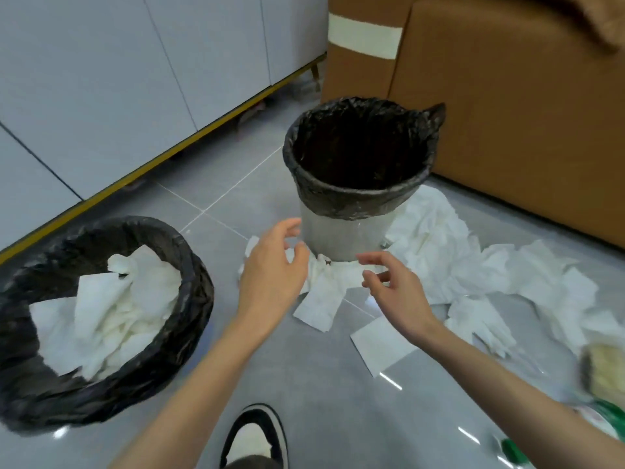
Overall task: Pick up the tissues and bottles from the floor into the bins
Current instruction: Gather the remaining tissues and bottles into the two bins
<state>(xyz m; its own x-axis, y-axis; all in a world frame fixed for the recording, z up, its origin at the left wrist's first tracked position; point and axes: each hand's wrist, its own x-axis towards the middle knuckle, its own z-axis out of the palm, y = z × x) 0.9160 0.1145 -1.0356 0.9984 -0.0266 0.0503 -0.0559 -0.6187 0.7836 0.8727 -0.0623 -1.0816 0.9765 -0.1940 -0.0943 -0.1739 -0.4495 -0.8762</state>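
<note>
A grey bin (341, 231) lined with a black bag stands in the middle; its inside looks dark and bare. A second black-lined bin (189, 265) at the left holds several white tissues (111, 309). More white tissues (324, 292) lie on the floor at the foot of the middle bin and spread to the right (473, 265). My left hand (274, 269) and right hand (395, 286) hover over the tissues by the bin's base, fingers loosely spread, holding nothing. A blurred green-and-clear bottle (605, 418) lies at the bottom right edge.
A brown sofa (524, 113) stands behind and right of the middle bin. White cabinets (135, 79) with a yellow floor strip run along the left. My black-and-white shoe (257, 434) shows at the bottom. The floor is grey glossy tile.
</note>
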